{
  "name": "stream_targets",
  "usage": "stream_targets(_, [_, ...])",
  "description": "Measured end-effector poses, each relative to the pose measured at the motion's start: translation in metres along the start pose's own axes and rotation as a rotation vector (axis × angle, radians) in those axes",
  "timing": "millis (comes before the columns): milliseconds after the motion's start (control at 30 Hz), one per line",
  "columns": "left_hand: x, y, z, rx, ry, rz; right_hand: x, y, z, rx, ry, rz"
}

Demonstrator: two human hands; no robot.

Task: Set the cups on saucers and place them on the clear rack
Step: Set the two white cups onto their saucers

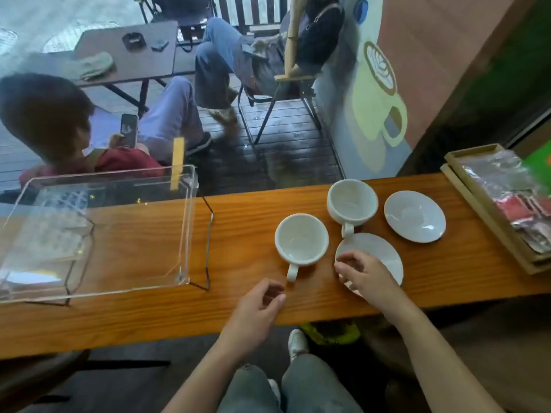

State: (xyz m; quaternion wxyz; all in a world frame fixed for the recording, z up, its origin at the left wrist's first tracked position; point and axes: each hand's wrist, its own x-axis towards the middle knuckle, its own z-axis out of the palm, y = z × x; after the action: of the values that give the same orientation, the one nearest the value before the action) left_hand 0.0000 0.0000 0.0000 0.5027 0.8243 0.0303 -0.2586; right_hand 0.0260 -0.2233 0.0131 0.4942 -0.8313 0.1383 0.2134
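Note:
Two empty white cups stand on the wooden counter: the near cup (pixel 301 238) with its handle toward me, and the far cup (pixel 351 201) behind it to the right. Two white saucers lie beside them, the far saucer (pixel 414 216) bare at the right, the near saucer (pixel 375 251) just in front of the far cup. My right hand (pixel 366 278) rests on the near saucer's front edge, fingers curled over its rim. My left hand (pixel 262 305) hovers loosely curled just below the near cup's handle, holding nothing. The clear rack (pixel 185 234) stands at the left.
A wooden tray (pixel 483 216) with wrapped packets sits at the counter's right end. The counter (pixel 238 293) runs along a window; beyond the glass, people sit on chairs at a dark table. My knees and a shoe show below the counter's edge.

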Motion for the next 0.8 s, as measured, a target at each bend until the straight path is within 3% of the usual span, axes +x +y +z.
stream_targets(133, [0.032, 0.016, 0.014, -0.114, 0.199, -0.192, 0.033, -0.001, -0.013, 0.224, 0.125, 0.115])
stream_targets(300, [0.055, 0.021, 0.027, -0.364, 0.129, -0.488, 0.058, 0.005, -0.014, 0.448, 0.206, 0.271])
stream_targets(500, [0.061, 0.023, 0.037, -0.491, 0.15, -0.555, 0.068, 0.005, -0.014, 0.601, 0.077, 0.319])
stream_targets(667, [0.063, 0.019, 0.044, -0.45, 0.129, -0.542, 0.069, 0.004, -0.008, 0.745, -0.029, 0.355])
stream_targets(800, [0.062, 0.019, 0.051, -0.415, 0.198, -0.516, 0.072, 0.003, -0.01, 0.749, 0.033, 0.356])
